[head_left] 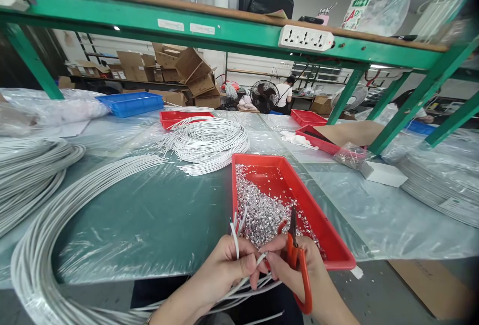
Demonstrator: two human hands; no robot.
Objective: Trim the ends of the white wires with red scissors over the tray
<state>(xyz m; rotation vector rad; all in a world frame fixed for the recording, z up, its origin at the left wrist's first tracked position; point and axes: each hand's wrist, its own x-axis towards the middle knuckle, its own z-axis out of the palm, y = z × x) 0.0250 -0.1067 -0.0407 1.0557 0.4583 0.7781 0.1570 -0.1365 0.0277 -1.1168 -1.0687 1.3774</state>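
My left hand (224, 267) grips a bundle of thin white cables (235, 238), their cut ends sticking up above my fingers. My right hand (295, 267) holds orange-handled scissors (294, 250) with the blades pointing up and shut, and its fingertips pinch one white cable end beside my left thumb. Both hands are at the near edge of a red tray (329, 238) that holds a heap of small silvery foil scraps (258, 205). The cables trail down past the table edge and loop round to the left.
Large coils of white cable (207, 143) lie mid-table and at the left (33, 175) on clear plastic sheeting. More red trays (183, 116), a blue tray (130, 103), a white box (383, 173) and a green shelf frame (396, 115) stand behind. A person sits far back by a fan.
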